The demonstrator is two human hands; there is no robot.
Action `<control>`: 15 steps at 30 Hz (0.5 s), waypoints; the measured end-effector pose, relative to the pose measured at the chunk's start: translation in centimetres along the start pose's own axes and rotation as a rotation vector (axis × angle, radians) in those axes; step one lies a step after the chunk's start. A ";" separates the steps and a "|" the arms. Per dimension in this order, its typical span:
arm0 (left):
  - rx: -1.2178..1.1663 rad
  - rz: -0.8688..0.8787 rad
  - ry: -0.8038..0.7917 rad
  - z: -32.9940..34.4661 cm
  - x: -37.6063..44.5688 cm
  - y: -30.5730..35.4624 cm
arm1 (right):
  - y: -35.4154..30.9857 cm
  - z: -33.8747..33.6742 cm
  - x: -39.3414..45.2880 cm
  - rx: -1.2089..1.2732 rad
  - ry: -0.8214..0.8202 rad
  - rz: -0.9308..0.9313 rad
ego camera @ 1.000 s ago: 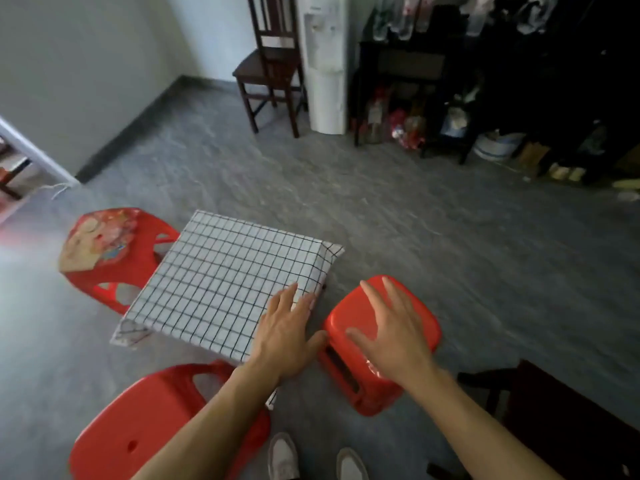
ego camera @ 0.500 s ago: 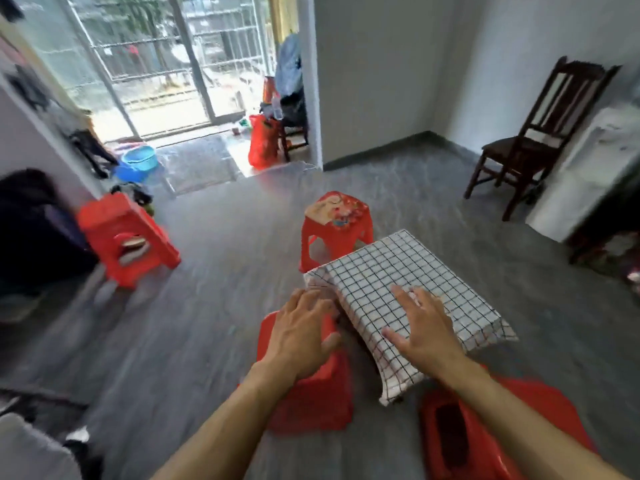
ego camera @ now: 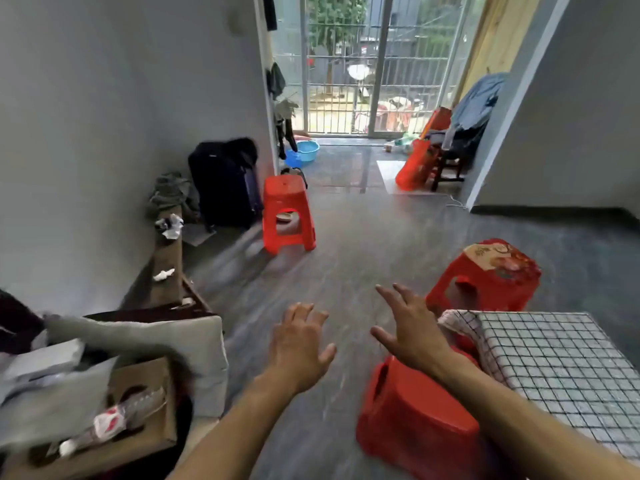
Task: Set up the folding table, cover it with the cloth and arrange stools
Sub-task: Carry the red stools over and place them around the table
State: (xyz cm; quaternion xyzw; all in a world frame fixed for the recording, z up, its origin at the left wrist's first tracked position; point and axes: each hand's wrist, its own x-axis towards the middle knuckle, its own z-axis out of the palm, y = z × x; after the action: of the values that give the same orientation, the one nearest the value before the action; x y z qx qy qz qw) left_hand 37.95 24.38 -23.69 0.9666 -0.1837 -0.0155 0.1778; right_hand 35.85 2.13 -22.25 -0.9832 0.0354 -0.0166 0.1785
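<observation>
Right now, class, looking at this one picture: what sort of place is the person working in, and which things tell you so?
Most likely a lived-in home, a main room opening onto a barred balcony door. Clues: a low table under a checked cloth, red plastic stools on the floor, and a dark suitcase against the wall.

Daylight came in through the barred glass doors (ego camera: 363,64) at the far end, where the view outside looked bright and washed out. It left a pale sheen on the grey tiled floor (ego camera: 346,174) near them. The room's near part was dimmer, with soft shadows. Motion blur smeared the cluttered cardboard box (ego camera: 138,403) at lower left. Wide-angle distortion bent the grey walls (ego camera: 86,116) at the edges.
</observation>
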 end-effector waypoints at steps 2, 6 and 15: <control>-0.014 -0.049 0.058 -1.6 0.2 -3.0 | -3.0 0.7 2.6 -0.009 -0.006 -0.060; -0.063 -0.153 0.144 -3.7 1.3 -7.7 | -8.4 2.1 6.8 0.005 -0.044 -0.151; -0.024 -0.233 0.145 -5.2 10.4 -14.7 | -11.8 5.9 18.5 0.068 -0.127 -0.261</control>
State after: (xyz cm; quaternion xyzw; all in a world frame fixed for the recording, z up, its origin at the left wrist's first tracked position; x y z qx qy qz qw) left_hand 53.24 35.17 -23.60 0.9778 -0.0565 0.0319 0.1990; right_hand 55.28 13.80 -23.26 -0.9719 -0.1049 0.0213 0.2097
